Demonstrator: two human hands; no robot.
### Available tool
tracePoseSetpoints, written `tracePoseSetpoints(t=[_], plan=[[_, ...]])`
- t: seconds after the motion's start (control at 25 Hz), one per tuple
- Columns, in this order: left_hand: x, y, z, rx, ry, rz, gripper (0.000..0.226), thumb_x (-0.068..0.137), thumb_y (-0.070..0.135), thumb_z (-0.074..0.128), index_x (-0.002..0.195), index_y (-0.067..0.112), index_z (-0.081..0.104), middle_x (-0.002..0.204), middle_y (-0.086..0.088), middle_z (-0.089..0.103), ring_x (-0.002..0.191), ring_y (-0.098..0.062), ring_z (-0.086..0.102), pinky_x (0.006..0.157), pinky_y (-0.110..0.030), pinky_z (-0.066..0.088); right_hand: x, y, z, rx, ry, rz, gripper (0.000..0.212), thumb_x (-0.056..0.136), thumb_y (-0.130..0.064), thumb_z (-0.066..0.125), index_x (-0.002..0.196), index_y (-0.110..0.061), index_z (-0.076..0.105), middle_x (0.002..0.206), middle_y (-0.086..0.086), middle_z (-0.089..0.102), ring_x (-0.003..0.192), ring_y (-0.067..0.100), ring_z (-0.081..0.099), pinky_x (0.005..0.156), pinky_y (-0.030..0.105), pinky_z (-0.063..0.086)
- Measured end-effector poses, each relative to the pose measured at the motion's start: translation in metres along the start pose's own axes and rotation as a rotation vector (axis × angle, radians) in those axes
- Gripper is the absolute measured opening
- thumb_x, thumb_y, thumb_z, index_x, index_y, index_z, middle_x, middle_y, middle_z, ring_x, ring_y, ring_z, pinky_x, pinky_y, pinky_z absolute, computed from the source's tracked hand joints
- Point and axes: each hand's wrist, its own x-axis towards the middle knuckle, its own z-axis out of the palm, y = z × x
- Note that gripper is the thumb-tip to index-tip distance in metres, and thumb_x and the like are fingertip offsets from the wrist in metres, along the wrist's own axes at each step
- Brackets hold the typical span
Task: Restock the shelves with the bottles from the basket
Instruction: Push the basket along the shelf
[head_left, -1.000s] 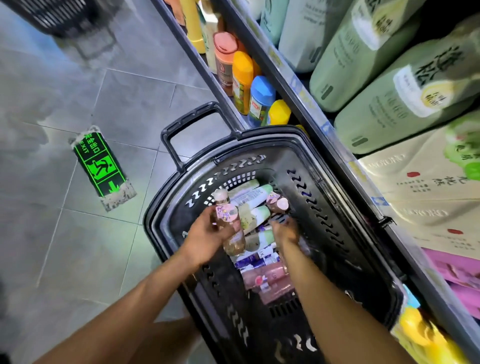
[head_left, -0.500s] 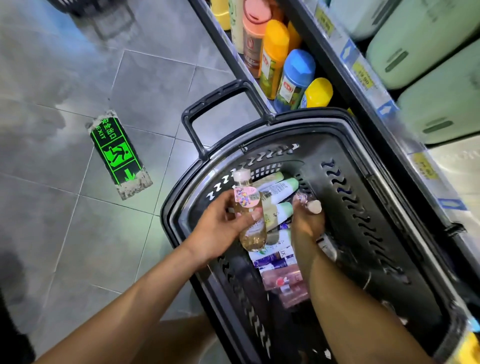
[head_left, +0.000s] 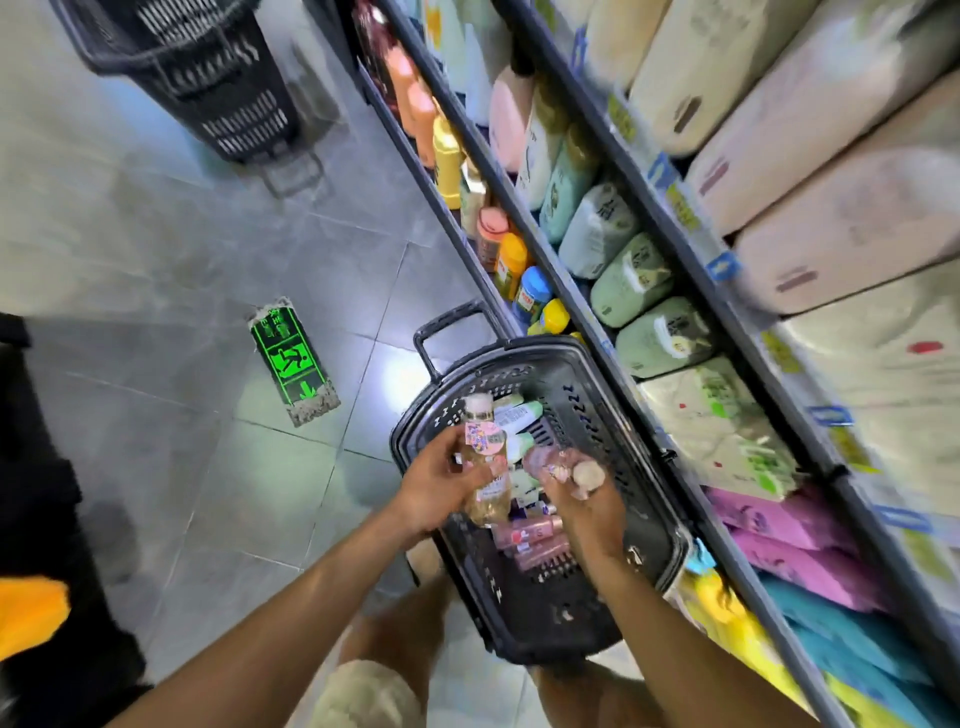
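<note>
Both hands have come up out of the basket (head_left: 649, 415), and each one brings a bottle with it. Now the left hand (head_left: 436, 486) curls its fingers round one golden bottle (head_left: 485, 440), which has a pink label and a pale cap pointing to 12 o'clock. The right hand (head_left: 587, 512) grips one pinkish bottle (head_left: 550, 462), its round beige cap pointing to 3 o'clock. The two bottles are just beside each other, above the middle of the basket.

More lie in the basket: some white-and-green tubes (head_left: 519, 415) at 12 o'clock from the hands and at least two pink bottles (head_left: 530, 535) at 6 o'clock. The hands hide the rest, so I cannot count them all. Every label is too blurred to read.

One green floor sign (head_left: 291, 358) with a running figure and an arrow lies at 9 o'clock. One second basket (head_left: 197, 78) stands at 11 o'clock. The shelves (head_left: 550, 270) run from 12 to 5 o'clock, full of bottles and soft packs.
</note>
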Motion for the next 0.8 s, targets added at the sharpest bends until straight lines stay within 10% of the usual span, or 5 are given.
tracePoseSetpoints(t=[0.2, 0.4, 0.6, 0.8], plan=[[-0.077, 0.09, -0.003, 0.013, -0.068, 0.043, 0.046, 0.083, 0.026, 0.084, 0.122, 0.014, 0.064, 0.109, -0.003, 0.075, 0.089, -0.012, 0.073, 0.067, -0.024, 0.057, -0.093, -0.107, -0.056, 0.17, 0.035, -0.029, 0.034, 0.076, -0.022, 0.087, 0.099, -0.027, 0.062, 0.084, -0.016, 0.073, 0.08, 0.005, 0.07, 0.075, 0.028, 0.055], [-0.131, 0.159, 0.005, 0.116, -0.208, 0.073, 0.044, 0.075, 0.034, 0.081, 0.113, 0.014, 0.07, 0.104, -0.009, 0.076, 0.094, -0.031, 0.072, 0.081, -0.048, 0.06, -0.168, -0.175, -0.107, 0.427, 0.091, -0.08, 0.029, 0.086, 0.001, 0.075, 0.113, -0.004, 0.064, 0.103, 0.01, 0.074, 0.091, 0.016, 0.067, 0.075, 0.014, 0.052], [-0.166, 0.186, 0.029, 0.128, -0.45, 0.072, 0.046, 0.085, 0.015, 0.071, 0.128, 0.01, 0.058, 0.114, -0.017, 0.071, 0.096, -0.03, 0.071, 0.075, -0.037, 0.056, -0.222, -0.189, -0.141, 0.708, 0.061, -0.1, 0.085, 0.057, -0.061, 0.09, 0.125, -0.015, 0.068, 0.115, 0.013, 0.074, 0.109, 0.027, 0.07, 0.099, 0.048, 0.053], [-0.211, 0.176, 0.076, 0.085, -0.524, 0.054, 0.07, 0.076, 0.048, 0.085, 0.129, 0.011, 0.058, 0.111, -0.018, 0.071, 0.097, -0.037, 0.069, 0.082, -0.045, 0.055, -0.271, -0.179, -0.171, 1.011, 0.096, -0.036, 0.096, 0.058, -0.053, 0.089, 0.134, -0.003, 0.058, 0.127, 0.026, 0.066, 0.119, 0.04, 0.063, 0.106, 0.056, 0.047]])
